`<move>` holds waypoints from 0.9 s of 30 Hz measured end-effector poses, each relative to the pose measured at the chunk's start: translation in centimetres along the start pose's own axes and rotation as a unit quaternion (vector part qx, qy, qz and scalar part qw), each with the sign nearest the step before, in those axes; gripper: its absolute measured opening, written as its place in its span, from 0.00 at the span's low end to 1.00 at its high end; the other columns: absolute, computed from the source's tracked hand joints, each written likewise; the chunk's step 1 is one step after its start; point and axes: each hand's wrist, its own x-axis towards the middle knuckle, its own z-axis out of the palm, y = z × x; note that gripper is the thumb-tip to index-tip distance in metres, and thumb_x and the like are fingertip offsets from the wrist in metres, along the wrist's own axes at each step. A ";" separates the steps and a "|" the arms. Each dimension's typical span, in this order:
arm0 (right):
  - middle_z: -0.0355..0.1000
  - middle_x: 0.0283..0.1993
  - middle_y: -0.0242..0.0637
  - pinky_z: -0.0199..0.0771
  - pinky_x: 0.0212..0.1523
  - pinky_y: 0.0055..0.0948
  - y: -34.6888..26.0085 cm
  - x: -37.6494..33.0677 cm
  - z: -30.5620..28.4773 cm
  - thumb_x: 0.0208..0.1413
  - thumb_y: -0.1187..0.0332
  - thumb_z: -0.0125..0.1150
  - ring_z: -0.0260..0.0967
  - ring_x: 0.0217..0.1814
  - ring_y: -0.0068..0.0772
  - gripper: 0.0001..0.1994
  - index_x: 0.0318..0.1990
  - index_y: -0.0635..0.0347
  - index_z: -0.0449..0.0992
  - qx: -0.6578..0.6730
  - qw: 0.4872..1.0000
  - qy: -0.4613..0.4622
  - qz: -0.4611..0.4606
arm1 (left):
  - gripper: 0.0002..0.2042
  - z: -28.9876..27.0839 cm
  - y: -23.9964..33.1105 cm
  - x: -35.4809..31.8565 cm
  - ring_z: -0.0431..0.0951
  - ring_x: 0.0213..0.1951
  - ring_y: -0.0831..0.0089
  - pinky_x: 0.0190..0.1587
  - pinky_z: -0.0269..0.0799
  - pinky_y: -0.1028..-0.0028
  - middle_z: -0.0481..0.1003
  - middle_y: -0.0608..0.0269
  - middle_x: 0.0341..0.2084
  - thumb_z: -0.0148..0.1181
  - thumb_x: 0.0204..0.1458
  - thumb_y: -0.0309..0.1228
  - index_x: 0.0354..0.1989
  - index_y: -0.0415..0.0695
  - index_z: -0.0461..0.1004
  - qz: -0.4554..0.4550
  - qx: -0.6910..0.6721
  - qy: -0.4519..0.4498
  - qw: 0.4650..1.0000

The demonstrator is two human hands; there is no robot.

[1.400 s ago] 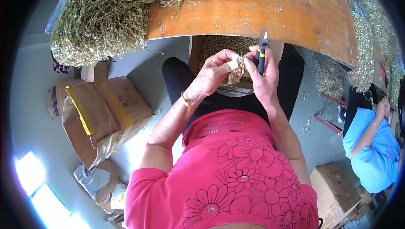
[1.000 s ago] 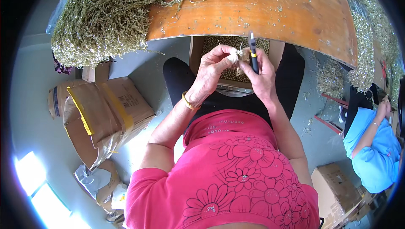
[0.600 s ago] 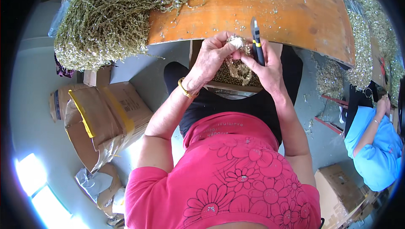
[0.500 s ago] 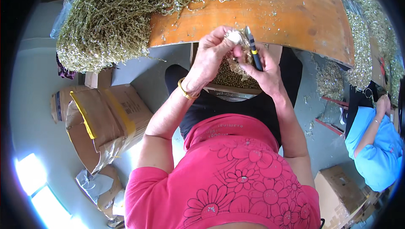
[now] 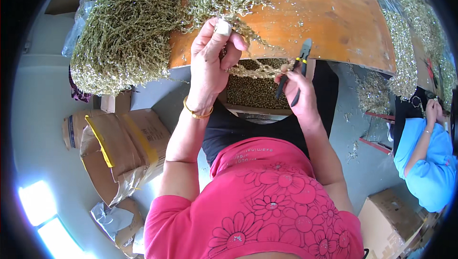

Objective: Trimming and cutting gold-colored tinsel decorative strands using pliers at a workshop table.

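Head view: left hand is pinching the gold strand, thumb against fingers; right hand is holding cutters and apparently pinching the strand's other end. Since a second ago, hands are moving apart, so the strand is now spanning them above the beads. Pile is sitting left of left hand. Right fingers are partly hiding cutter handles; exact strand ends aren't showing clearly.

Over gold beads, the left grip and right grip hold glittery strands between them, the right also holding pliers.
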 end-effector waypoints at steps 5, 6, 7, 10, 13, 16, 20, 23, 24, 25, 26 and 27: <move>0.66 0.31 0.29 0.63 0.40 0.29 -1.8 -0.3 0.2 0.46 0.73 0.50 0.62 0.36 0.24 0.16 0.45 0.55 0.62 0.238 0.963 -0.122 0.043 | 0.07 -2.3 -2.0 1.9 0.51 0.10 0.85 0.13 0.46 0.84 0.73 0.63 0.22 0.44 0.56 0.32 0.30 0.44 0.67 -0.008 -0.036 0.061 0.997; 0.66 0.31 0.29 0.63 0.40 0.29 -1.8 -0.4 0.3 0.46 0.73 0.50 0.62 0.36 0.24 0.16 0.45 0.55 0.62 0.238 0.963 -0.122 0.042 | 0.07 -2.8 -2.6 2.3 0.51 0.11 0.85 0.14 0.46 0.84 0.73 0.63 0.23 0.44 0.56 0.32 0.31 0.44 0.67 -0.052 -0.103 0.068 0.991; 0.66 0.29 0.28 0.62 0.37 0.27 -1.7 -0.6 0.5 0.45 0.73 0.51 0.63 0.35 0.24 0.16 0.45 0.54 0.62 0.273 0.949 -0.146 0.054 | 0.07 -3.2 -3.2 2.4 0.50 0.11 0.85 0.14 0.46 0.84 0.74 0.64 0.25 0.44 0.56 0.33 0.31 0.44 0.67 -0.095 -0.169 0.074 0.978; 0.66 0.28 0.28 0.61 0.33 0.23 -1.8 -0.2 0.0 0.44 0.72 0.53 0.64 0.34 0.22 0.17 0.44 0.54 0.61 0.329 0.918 -0.211 0.061 | 0.06 -2.8 -3.9 2.3 0.49 0.11 0.86 0.14 0.46 0.84 0.73 0.64 0.26 0.43 0.56 0.32 0.30 0.46 0.65 -0.114 -0.166 0.067 0.977; 0.62 0.27 0.28 0.58 0.30 0.24 -2.2 -0.1 -0.2 0.43 0.70 0.53 0.62 0.31 0.24 0.17 0.43 0.53 0.62 0.335 0.910 -0.236 0.058 | 0.06 -2.4 -2.8 2.9 0.49 0.11 0.86 0.14 0.45 0.84 0.73 0.63 0.26 0.43 0.56 0.32 0.29 0.45 0.64 -0.083 -0.155 0.056 0.983; 0.60 0.25 0.28 0.58 0.30 0.24 -2.8 -0.5 0.4 0.43 0.69 0.54 0.60 0.30 0.24 0.16 0.42 0.53 0.62 0.292 0.932 -0.209 0.045 | 0.07 -2.3 -2.0 3.1 0.49 0.10 0.86 0.13 0.44 0.84 0.73 0.63 0.25 0.43 0.56 0.31 0.28 0.44 0.64 -0.075 -0.135 0.042 0.987; 0.60 0.24 0.25 0.57 0.28 0.21 -2.9 -0.6 0.4 0.44 0.70 0.55 0.60 0.29 0.20 0.16 0.42 0.53 0.61 0.280 0.945 -0.169 0.023 | 0.07 -2.0 -1.0 3.0 0.48 0.09 0.86 0.12 0.44 0.85 0.72 0.63 0.22 0.43 0.56 0.31 0.28 0.44 0.64 -0.075 -0.126 0.018 0.989; 0.59 0.24 0.25 0.56 0.27 0.20 -2.6 -0.8 0.3 0.44 0.70 0.54 0.59 0.29 0.20 0.16 0.43 0.53 0.61 0.276 0.944 -0.175 0.037 | 0.06 -2.2 -0.7 3.0 0.48 0.09 0.86 0.12 0.44 0.84 0.71 0.64 0.21 0.42 0.56 0.30 0.29 0.44 0.64 -0.084 -0.136 -0.004 0.987; 0.59 0.24 0.25 0.56 0.27 0.20 -2.5 -0.8 0.3 0.45 0.70 0.54 0.59 0.29 0.20 0.16 0.43 0.54 0.61 0.267 0.944 -0.186 0.051 | 0.06 -2.2 -0.7 3.1 0.47 0.09 0.86 0.12 0.44 0.84 0.71 0.63 0.22 0.42 0.56 0.30 0.29 0.45 0.64 -0.085 -0.144 -0.008 0.986; 0.59 0.24 0.25 0.56 0.27 0.20 -2.3 -0.8 0.2 0.45 0.70 0.54 0.59 0.29 0.20 0.16 0.43 0.54 0.61 0.268 0.944 -0.186 0.051 | 0.05 -2.3 -0.6 3.1 0.47 0.09 0.86 0.12 0.44 0.84 0.72 0.62 0.22 0.42 0.56 0.30 0.30 0.45 0.63 -0.085 -0.152 -0.012 0.985; 0.59 0.25 0.26 0.57 0.28 0.22 -2.1 -0.7 0.0 0.46 0.70 0.53 0.59 0.29 0.22 0.15 0.43 0.54 0.61 0.284 0.937 -0.196 0.061 | 0.06 -2.1 -0.9 3.1 0.48 0.09 0.86 0.12 0.45 0.84 0.73 0.60 0.25 0.42 0.56 0.30 0.29 0.46 0.63 -0.092 -0.154 -0.015 0.984; 0.59 0.26 0.27 0.58 0.28 0.23 -2.0 -0.6 -0.3 0.47 0.69 0.53 0.59 0.30 0.23 0.14 0.43 0.54 0.62 0.299 0.929 -0.205 0.070 | 0.07 -1.9 -1.2 3.1 0.50 0.10 0.86 0.12 0.46 0.84 0.75 0.56 0.29 0.42 0.56 0.31 0.27 0.47 0.62 -0.111 -0.150 -0.008 0.982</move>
